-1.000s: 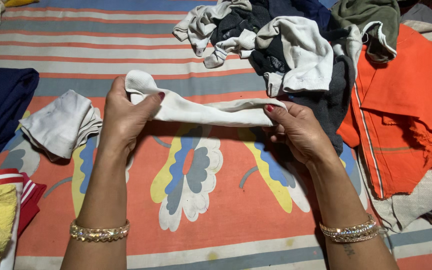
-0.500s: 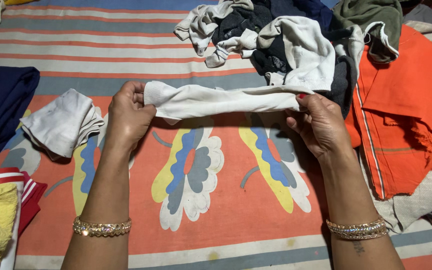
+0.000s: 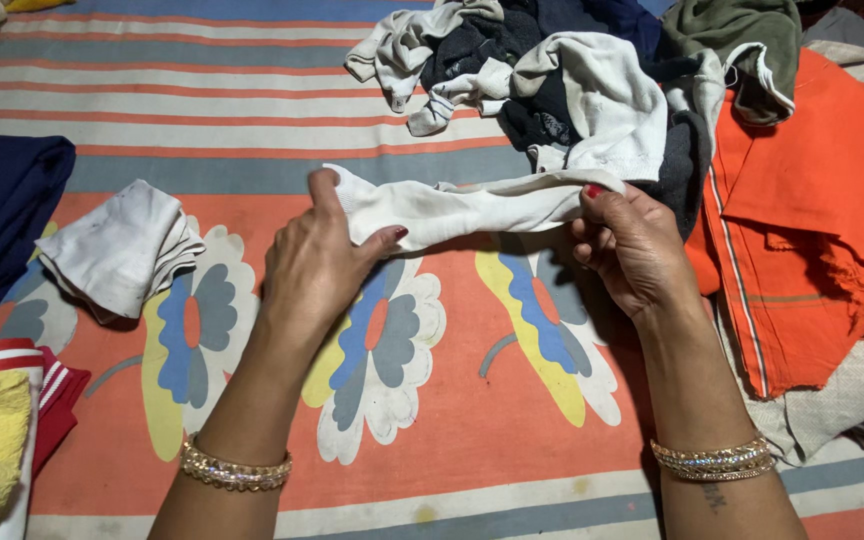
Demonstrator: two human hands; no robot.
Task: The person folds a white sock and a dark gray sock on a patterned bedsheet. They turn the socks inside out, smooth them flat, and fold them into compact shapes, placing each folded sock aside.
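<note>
Left hand [image 3: 320, 262] moved inward, white sock [image 3: 462, 208] slackened

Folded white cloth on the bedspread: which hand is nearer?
Left. The left hand is just right of the folded white cloth, gripping a white sock; the right hand holds its far end.

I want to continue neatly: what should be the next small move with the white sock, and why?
Probably bring the left hand toward the right hand, folding the white sock in half. Both hands pinch its ends, it hangs stretched above the flowered sheet, and a folded white piece lies to the left.
</note>
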